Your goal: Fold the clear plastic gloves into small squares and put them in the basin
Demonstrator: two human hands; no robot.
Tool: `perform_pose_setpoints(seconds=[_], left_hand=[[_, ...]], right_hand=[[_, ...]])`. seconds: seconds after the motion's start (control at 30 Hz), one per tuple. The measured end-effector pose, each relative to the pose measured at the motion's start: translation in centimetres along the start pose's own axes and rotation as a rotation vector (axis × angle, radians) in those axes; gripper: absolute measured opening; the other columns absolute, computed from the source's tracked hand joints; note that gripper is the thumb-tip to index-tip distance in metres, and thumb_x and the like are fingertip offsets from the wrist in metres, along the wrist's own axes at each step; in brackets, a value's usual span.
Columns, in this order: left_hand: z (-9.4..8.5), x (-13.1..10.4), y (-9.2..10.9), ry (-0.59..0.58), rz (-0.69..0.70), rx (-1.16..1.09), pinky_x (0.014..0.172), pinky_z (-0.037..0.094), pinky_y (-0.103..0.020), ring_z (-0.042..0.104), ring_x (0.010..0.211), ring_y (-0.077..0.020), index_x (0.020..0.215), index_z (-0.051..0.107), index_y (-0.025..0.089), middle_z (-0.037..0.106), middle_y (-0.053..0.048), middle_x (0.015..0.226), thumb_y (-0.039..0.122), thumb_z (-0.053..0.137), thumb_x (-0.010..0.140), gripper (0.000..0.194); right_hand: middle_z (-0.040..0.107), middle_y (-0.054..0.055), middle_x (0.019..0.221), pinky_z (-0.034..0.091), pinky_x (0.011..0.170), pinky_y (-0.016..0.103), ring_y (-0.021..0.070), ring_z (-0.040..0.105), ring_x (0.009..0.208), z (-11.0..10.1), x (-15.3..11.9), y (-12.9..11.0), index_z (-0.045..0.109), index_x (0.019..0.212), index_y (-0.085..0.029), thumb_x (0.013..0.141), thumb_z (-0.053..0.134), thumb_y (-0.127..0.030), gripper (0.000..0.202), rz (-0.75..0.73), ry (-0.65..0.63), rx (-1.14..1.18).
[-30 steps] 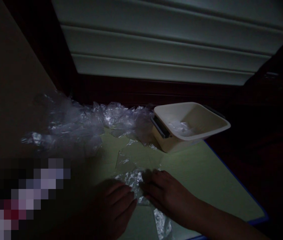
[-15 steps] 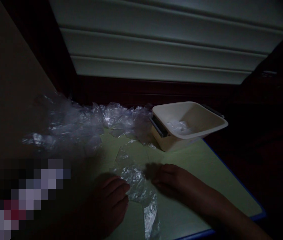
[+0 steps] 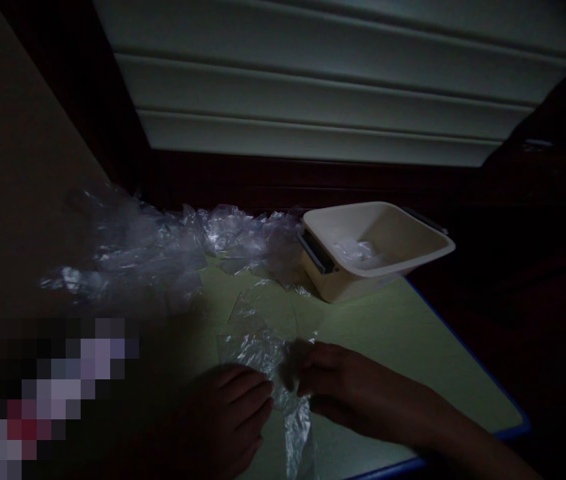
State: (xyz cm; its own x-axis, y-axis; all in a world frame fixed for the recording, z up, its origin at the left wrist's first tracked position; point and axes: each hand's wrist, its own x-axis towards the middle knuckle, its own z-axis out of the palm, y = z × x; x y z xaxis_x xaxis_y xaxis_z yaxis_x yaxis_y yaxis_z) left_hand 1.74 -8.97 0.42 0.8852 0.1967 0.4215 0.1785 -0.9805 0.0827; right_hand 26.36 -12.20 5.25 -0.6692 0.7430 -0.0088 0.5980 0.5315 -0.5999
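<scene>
A clear, crumpled plastic bag (image 3: 257, 345) lies spread on the pale green tabletop, with a narrow strip trailing toward the front edge. My left hand (image 3: 237, 413) is at the bag's left side, its fingers held together and curled over the plastic; the thumb is lost in the dark. At the right side, the bent fingers and thumb of my right hand (image 3: 337, 387) close on the bag's edge, where the film is slightly lifted. Shadow hides the exact contact of both hands.
A cream plastic basin (image 3: 333, 287) with dark handles stands at the table's back right, with some clear plastic inside. Heaped clear plastic bags (image 3: 163, 247) cover the back left. The table (image 3: 383, 347) has a blue edge; a slatted panel (image 3: 313, 93) rises behind it.
My right hand has moved down and slightly left onto the bag's edge. My left hand has shifted right, so the hands are closer together and the plastic is bunched more narrowly.
</scene>
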Motion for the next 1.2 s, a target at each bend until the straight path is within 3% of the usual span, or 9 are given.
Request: perform_pose_setpoints(seconds=[0.33, 0.5, 0.67, 0.77, 1.0, 1.2], left_hand=[[-0.2, 0.2, 0.3, -0.006, -0.013, 0.029, 0.092, 0.041, -0.036, 0.057, 0.099, -0.0199, 0.100, 0.063, 0.012, 0.068, -0.005, 0.104, 0.023, 0.057, 0.088, 0.018], [-0.5, 0.7, 0.3, 0.009, 0.006, 0.012, 0.089, 0.043, -0.036, 0.058, 0.095, -0.0199, 0.097, 0.063, 0.011, 0.068, -0.006, 0.101, 0.018, 0.053, 0.088, 0.015], [-0.3, 0.8, 0.1, 0.043, 0.018, 0.020, 0.085, 0.045, -0.036, 0.059, 0.091, -0.0195, 0.095, 0.063, 0.012, 0.068, -0.006, 0.097, 0.016, 0.052, 0.088, 0.014], [0.0, 0.5, 0.1, 0.032, 0.013, 0.018, 0.086, 0.045, -0.036, 0.059, 0.093, -0.0205, 0.097, 0.063, 0.013, 0.068, -0.006, 0.100, 0.016, 0.053, 0.087, 0.014], [0.2, 0.2, 0.2, 0.009, 0.007, 0.018, 0.087, 0.045, -0.038, 0.058, 0.096, -0.0219, 0.097, 0.063, 0.012, 0.066, -0.006, 0.103, 0.016, 0.055, 0.087, 0.014], [-0.1, 0.3, 0.0, -0.015, 0.031, 0.005, 0.088, 0.044, -0.038, 0.058, 0.096, -0.0222, 0.099, 0.063, 0.012, 0.066, -0.007, 0.104, 0.019, 0.055, 0.087, 0.016]], right_hand=[[0.064, 0.006, 0.100, 0.043, 0.091, 0.032, 0.0177, 0.056, 0.099, 0.3, 0.1, 0.1, 0.067, 0.095, -0.016, 0.091, 0.057, -0.019, 0.011, -0.045, -0.008, -0.089], [0.065, 0.005, 0.099, 0.044, 0.089, 0.032, 0.0190, 0.056, 0.100, -0.1, 0.0, 0.3, 0.067, 0.096, -0.018, 0.085, 0.067, -0.023, 0.012, -0.031, -0.045, -0.031], [0.066, 0.004, 0.092, 0.044, 0.083, 0.028, 0.0155, 0.057, 0.093, 0.1, 0.4, 0.7, 0.070, 0.086, -0.018, 0.086, 0.065, -0.020, 0.005, -0.064, -0.030, 0.033], [0.066, 0.004, 0.089, 0.045, 0.079, 0.026, 0.0142, 0.057, 0.089, 0.3, 0.6, 0.8, 0.069, 0.080, -0.017, 0.089, 0.061, -0.018, 0.012, -0.078, -0.012, 0.058], [0.066, 0.003, 0.086, 0.044, 0.082, 0.026, 0.0150, 0.058, 0.090, 0.3, 0.7, 1.0, 0.071, 0.080, -0.017, 0.083, 0.069, -0.020, 0.005, -0.103, -0.033, 0.075], [0.066, 0.004, 0.082, 0.044, 0.083, 0.026, 0.0147, 0.058, 0.087, 0.5, 1.0, 1.0, 0.069, 0.078, -0.016, 0.089, 0.060, -0.019, 0.015, -0.141, -0.035, 0.069]])
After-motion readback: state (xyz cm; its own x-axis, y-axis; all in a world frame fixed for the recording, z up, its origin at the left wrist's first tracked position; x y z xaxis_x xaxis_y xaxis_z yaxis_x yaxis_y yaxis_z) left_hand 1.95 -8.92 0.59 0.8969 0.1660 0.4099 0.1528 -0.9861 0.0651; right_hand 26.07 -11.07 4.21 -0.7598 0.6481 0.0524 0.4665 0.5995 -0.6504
